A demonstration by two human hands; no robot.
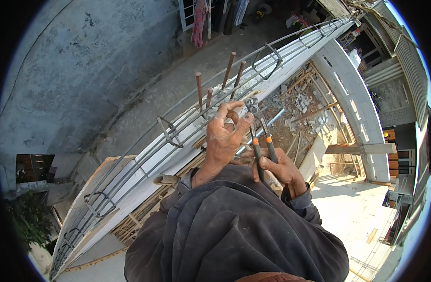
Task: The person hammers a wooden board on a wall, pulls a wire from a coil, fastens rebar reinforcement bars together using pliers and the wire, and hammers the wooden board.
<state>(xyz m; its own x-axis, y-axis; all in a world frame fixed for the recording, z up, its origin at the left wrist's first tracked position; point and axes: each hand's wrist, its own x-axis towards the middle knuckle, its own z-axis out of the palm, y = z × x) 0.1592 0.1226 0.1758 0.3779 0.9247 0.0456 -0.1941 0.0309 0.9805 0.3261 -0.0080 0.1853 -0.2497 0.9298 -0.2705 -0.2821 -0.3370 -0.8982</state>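
Note:
My right hand (282, 168) is wrapped around the dark handles of a pair of pincers (257, 146), which carry orange bands. The pincers' metal jaws point up and away from me, close to my left thumb. Beside them my left hand (221, 141) is raised with its fingers curled toward the thumb; anything between the fingertips is too small to make out. Just beyond it runs a long rebar cage (189, 115) with square stirrups (167, 131). Several rusty upright rebar ends (199, 89) stick up by my left hand.
The cage lies along a narrow white wall top (145, 162) crossing diagonally. A paved passage (149, 101) and grey wall (84, 70) lie beyond on the left. Below right are rubble (302, 105), timber poles (335, 113) and a block wall (359, 113). Bamboo poles (135, 218) lie nearer me.

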